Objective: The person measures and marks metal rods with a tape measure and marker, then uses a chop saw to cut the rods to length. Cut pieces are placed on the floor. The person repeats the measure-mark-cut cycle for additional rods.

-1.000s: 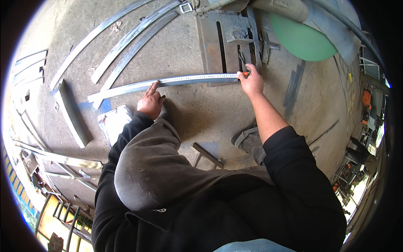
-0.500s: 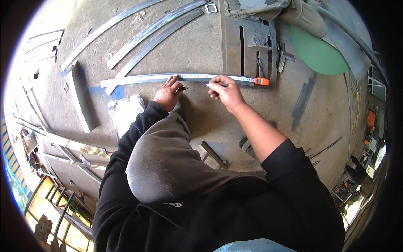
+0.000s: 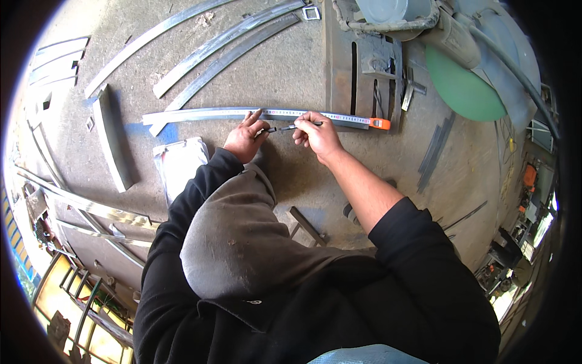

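A long metal bar lies crosswise on the floor in front of me. The blade of a tape measure runs along it, with the orange case at the bar's right end. My left hand rests at the bar's near edge, its fingertips on the tape and bar, and grips a small black pen cap. Just right of it, my right hand pinches a slim marker pen. The pen's tip points left and is close to the cap; whether they touch I cannot tell.
Several metal strips lie beyond the bar. A thick metal piece and a white flat packet are at left. A machine with a slotted base and green disc stands at far right. Thin dark bars lie right of me.
My right hand has moved left with the pen, bringing its tip up close to the cap in my left hand. The left hand stays almost in place, and the view has shifted slightly.
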Demonstrator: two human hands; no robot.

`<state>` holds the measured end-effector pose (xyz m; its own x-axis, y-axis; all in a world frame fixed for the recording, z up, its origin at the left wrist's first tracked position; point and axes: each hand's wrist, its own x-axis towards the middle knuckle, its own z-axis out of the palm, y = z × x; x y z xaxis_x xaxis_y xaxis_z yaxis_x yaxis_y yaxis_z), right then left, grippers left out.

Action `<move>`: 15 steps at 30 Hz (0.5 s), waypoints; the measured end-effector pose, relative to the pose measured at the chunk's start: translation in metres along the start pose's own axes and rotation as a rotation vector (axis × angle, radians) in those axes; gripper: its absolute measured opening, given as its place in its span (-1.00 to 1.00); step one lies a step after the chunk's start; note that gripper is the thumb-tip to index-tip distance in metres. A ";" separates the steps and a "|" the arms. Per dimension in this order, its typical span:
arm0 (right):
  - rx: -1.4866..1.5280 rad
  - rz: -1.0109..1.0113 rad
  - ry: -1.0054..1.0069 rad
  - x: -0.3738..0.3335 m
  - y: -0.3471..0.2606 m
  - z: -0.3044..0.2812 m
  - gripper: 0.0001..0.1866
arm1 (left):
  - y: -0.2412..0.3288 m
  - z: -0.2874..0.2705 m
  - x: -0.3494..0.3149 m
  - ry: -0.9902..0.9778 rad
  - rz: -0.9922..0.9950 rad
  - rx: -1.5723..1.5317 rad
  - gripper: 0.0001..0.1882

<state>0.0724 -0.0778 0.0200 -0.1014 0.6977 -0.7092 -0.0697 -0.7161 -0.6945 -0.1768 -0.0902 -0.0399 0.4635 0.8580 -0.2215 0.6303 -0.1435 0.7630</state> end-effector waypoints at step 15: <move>0.306 0.301 0.024 0.006 0.018 0.031 -0.85 | -0.005 -0.003 0.003 -0.008 0.040 -0.141 -0.78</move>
<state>0.0396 -0.0870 0.0075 -0.1392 0.4546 -0.8798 -0.3323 -0.8583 -0.3909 -0.1805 -0.0857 -0.0432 0.4920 0.8489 -0.1935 0.5176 -0.1065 0.8489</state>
